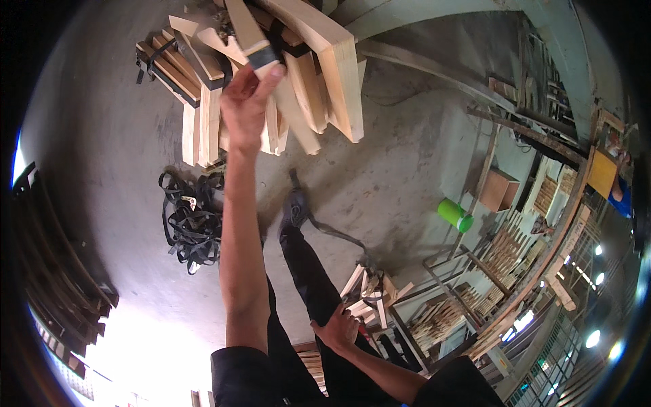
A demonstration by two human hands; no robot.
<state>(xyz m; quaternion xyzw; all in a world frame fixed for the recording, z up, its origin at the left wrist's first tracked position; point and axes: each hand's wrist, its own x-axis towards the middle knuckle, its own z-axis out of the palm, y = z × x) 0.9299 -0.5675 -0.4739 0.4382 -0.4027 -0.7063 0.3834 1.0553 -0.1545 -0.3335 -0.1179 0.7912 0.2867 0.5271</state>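
Observation:
My left hand (245,102) reaches far forward to a heap of pale curved wooden pieces (319,74) bundled with black straps on the concrete floor. Its fingers close round one wooden piece with a black band (261,54) that sticks out of the heap. My right hand (337,329) is low and close to me, resting with fingers apart on my leg in dark trousers (305,271). A small bundle of short wooden pieces (369,292) lies just beyond it.
A tangle of black straps (190,224) lies left of my arm. A loose strap (332,234) trails across the floor. A green cylinder (454,214), a wooden box (498,190) and metal racks of wooden pieces (502,254) stand on the right. Dark curved pieces (61,271) are stacked on the left.

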